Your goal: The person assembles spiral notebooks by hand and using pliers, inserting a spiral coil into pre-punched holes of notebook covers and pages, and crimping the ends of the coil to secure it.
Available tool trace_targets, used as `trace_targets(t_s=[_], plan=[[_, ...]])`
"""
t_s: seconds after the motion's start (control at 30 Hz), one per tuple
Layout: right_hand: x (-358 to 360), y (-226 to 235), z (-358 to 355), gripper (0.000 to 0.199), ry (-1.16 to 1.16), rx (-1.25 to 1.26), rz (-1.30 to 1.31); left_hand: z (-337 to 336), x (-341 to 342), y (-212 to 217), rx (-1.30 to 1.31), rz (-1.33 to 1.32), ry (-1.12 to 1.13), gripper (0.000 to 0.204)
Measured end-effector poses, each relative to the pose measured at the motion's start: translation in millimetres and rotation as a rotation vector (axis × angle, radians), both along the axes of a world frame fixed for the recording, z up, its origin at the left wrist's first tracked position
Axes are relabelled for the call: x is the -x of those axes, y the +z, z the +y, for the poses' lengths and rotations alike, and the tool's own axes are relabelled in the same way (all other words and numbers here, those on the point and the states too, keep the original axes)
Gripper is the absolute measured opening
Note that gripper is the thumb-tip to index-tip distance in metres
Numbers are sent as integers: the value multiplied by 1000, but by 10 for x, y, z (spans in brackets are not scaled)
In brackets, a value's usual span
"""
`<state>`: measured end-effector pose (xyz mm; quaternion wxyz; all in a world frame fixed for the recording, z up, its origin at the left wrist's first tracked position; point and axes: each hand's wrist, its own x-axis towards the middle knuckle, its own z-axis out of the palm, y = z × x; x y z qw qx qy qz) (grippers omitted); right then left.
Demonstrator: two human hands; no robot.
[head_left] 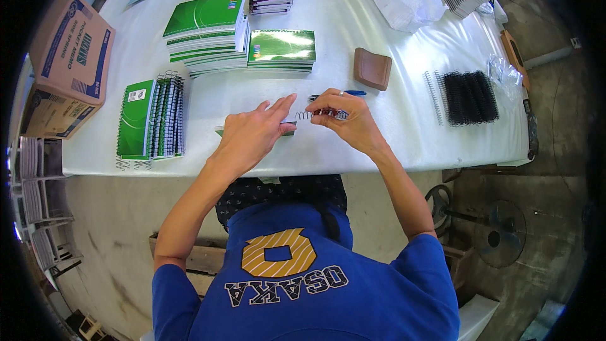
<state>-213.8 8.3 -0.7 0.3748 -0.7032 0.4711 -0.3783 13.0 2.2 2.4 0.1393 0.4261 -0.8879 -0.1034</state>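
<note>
The flat left hand [252, 131] presses a small green-covered notebook [287, 130] onto the white table [353, 145], fingers spread. The right hand [347, 117] pinches a silver wire spiral [312, 114] along the notebook's far edge. Just beyond lies a blue pen [350, 93], then a brown leather pouch [372, 68]. Farther left, 2 stacks of green notebooks [211, 35].

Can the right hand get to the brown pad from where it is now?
Probably yes: the brown pad lies just beyond the right hand with bare table between, though that hand is pinching a wire coil.
</note>
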Motion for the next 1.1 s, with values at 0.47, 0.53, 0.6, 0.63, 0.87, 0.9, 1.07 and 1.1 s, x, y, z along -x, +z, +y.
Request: trace_targets(t_s=[0.47, 0.53, 0.6, 0.63, 0.87, 0.9, 1.07, 1.1], plan=[[26, 170, 55, 17, 223, 148, 463, -15, 45, 51, -163, 59, -27, 59], [-98, 311, 121, 17, 187, 137, 491, -23, 14, 40, -146, 45, -23, 59], [-131, 330, 134, 17, 145, 125, 523, -23, 11, 52, -128, 33, -23, 58], [-113, 268, 125, 16, 137, 264, 517, -17, 27, 85, -147, 34, -20, 57], [-242, 379, 121, 18, 159, -280, 588, 11, -18, 50, -91, -15, -42, 42], [-168, 330, 49, 18, 161, -276, 591, -5, -32, 80, -88, -13, -38, 42], [1136, 73, -698, 40, -15, 345, 834, -38, -3, 186, -216, -236, -259, 49], [1255, 56, -778, 41, -57, 392, 937, -33, -23, 173, -211, -236, -257, 49]])
